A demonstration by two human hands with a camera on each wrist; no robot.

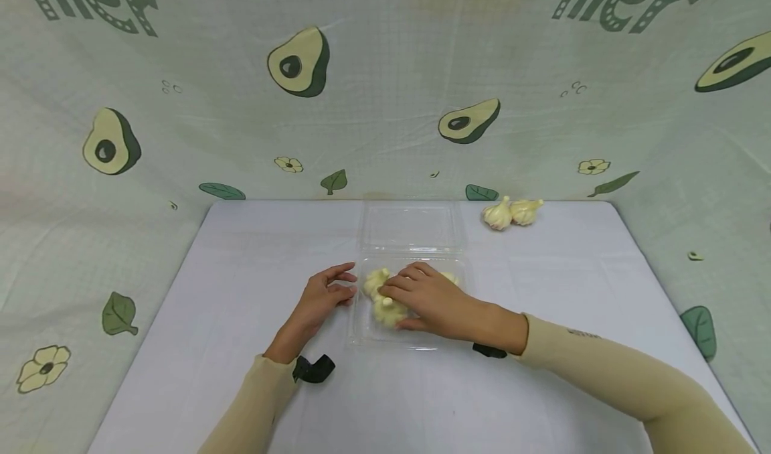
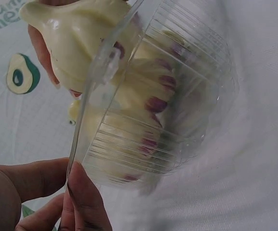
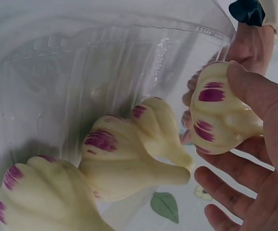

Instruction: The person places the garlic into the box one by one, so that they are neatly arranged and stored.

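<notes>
A clear plastic clamshell box (image 1: 376,340) lies on the table with its lid (image 1: 412,230) folded back. My left hand (image 1: 328,296) pinches the box's left rim between thumb and fingers, seen closely in the left wrist view. My right hand (image 1: 430,300) reaches over the box and holds a garlic bulb (image 3: 216,113), thumb on one side and fingers beneath. Inside the box are several more cream bulbs with purple streaks, among them a middle bulb (image 3: 117,156) and a nearer bulb (image 3: 45,197). In the head view the right hand partly covers them.
Two garlic bulbs (image 1: 496,215) sit side by side at the back of the white table (image 1: 253,253), right of the lid. A fabric backdrop (image 1: 385,72) printed with avocados rises behind and on both sides. Dark straps (image 1: 314,369) show near the wrists.
</notes>
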